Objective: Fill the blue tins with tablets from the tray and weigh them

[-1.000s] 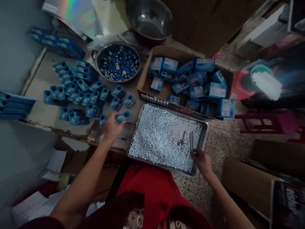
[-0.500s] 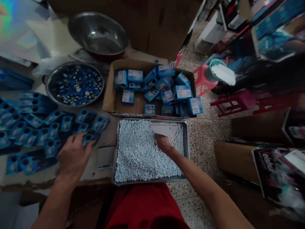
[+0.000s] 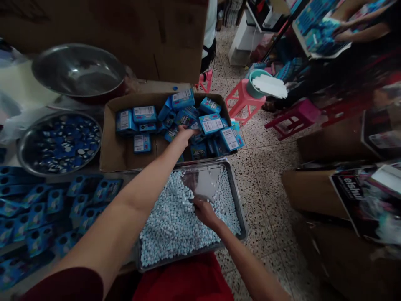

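My left hand [image 3: 185, 133] reaches far forward into a cardboard box [image 3: 109, 144] and rests among small blue packets [image 3: 211, 123] piled in it; its fingers are tucked between the packets. My right hand [image 3: 204, 211] lies with curled fingers in a metal tray [image 3: 238, 209] filled with tiny pale blue pellets [image 3: 169, 228], next to a bare patch of the tray bottom. A grey metal piece shows at its fingertips.
Flat blue cartons with round holes [image 3: 46, 205] cover the table at left. Behind them are a metal pan of blue caps [image 3: 59, 142] and an empty steel bowl [image 3: 78, 71]. Pink stools [image 3: 241, 98], cardboard boxes [image 3: 313, 192] and another person [image 3: 344, 25] are on the right.
My left hand left the flat cartons and stretched forward into the cardboard box. My right hand slid back along the tray toward me. The view swung right.
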### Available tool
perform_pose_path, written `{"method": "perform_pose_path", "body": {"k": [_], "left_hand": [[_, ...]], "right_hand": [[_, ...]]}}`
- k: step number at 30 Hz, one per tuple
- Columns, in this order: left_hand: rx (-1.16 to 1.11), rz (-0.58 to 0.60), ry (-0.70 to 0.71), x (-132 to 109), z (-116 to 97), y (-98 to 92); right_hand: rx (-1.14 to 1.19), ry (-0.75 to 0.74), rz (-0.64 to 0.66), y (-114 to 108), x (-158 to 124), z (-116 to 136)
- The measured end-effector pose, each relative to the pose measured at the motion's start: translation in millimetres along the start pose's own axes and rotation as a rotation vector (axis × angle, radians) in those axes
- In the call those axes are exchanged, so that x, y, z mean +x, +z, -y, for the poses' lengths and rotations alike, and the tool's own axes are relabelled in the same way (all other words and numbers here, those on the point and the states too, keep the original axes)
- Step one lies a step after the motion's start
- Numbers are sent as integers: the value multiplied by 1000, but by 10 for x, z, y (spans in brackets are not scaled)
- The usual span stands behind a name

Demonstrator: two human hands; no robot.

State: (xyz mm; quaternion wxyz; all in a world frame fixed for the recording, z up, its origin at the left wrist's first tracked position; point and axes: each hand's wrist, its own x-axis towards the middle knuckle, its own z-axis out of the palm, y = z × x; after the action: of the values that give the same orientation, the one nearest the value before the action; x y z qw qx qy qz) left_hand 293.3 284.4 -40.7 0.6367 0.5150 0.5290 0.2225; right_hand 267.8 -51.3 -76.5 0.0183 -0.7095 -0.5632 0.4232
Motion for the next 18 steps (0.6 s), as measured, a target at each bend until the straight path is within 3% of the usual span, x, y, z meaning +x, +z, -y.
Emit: {"method": "perform_pose_path", "body": {"k": [3,5,7,10,12,14,16,18], "left_hand": [[-154,-73,-284,-64,-117,21],[-164,-62,-296,-200,-252,-121],[-130,-38,-224,-460,-375,-407],[-62,-69,-109,-1140,-425,-992],[-41,-110,-111,-1712,-333,-1330],[-51,-158,-185,-2245,-157,-1532],[-102,-205,-280,-2639,58,-1598],[-179,-265,-352,-2862,277,-1577]], "right_hand": [[137,-3,-19,-128,-177,-54],[199,-11,-42,-265,-322,-58],[247,-28,-60,-446,-481,-39],[315,-83,-67,-773,-730,35],[353,-142,-42,-1004,-886,117],[374,-191,17,-1223,-1008,221],[371,-237,85,-1400,-1067,337],[342,-281,146,-1506,-1048,446]]}}
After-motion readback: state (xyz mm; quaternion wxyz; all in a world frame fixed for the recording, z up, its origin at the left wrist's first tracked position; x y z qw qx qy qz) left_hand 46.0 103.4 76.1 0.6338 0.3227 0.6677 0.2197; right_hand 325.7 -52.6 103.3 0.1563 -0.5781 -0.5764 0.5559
